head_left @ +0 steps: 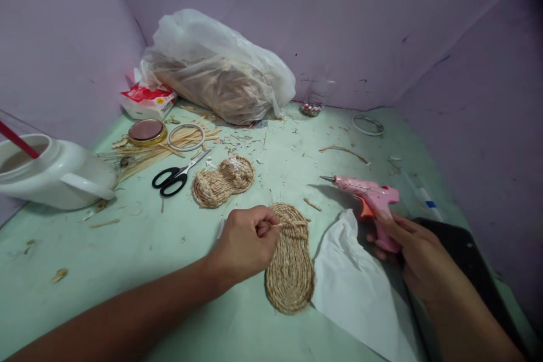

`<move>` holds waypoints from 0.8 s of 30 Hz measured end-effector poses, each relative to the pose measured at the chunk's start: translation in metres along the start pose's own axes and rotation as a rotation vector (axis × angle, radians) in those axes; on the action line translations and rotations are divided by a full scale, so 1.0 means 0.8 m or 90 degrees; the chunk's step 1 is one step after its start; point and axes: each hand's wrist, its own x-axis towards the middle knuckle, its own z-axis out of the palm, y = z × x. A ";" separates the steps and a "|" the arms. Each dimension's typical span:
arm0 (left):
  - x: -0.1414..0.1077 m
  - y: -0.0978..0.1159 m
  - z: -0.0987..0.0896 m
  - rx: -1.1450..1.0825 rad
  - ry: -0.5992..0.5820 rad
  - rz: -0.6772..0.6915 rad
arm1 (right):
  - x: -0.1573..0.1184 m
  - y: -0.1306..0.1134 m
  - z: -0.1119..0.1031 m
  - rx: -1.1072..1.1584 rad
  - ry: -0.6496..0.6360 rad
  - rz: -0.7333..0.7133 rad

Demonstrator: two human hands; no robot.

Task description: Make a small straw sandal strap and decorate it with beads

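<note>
My left hand (252, 242) is closed in a pinch on a thin fibre strand (297, 222) that crosses the upper part of a woven sole (289, 277). The sole lies flat on the green table, its long side pointing away from me. My right hand (407, 243) is wrapped round the handle of a pink glue gun (369, 189), whose nozzle points left above the table. A white cloth (354, 288) spreads between the sole and my right hand. Farther back on the left lies a smaller woven sole piece (223, 182) with whitish bits on it.
Black-handled scissors (176, 175), a tape ring (186, 137) and a round tin (147, 131) lie back left, near a white jug (63, 172). A filled plastic bag (220, 70) leans on the wall. Behind the gun are a bead jar (311, 107) and another ring (367, 125).
</note>
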 end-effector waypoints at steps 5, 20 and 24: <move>0.000 -0.001 -0.003 -0.010 -0.001 -0.004 | 0.001 0.005 -0.016 -0.247 0.081 0.038; 0.000 0.010 -0.003 -0.059 0.013 -0.013 | -0.066 -0.034 0.075 -0.291 -0.116 -0.412; 0.001 0.011 -0.004 -0.070 0.012 -0.028 | -0.070 -0.030 0.077 -0.307 -0.079 -0.437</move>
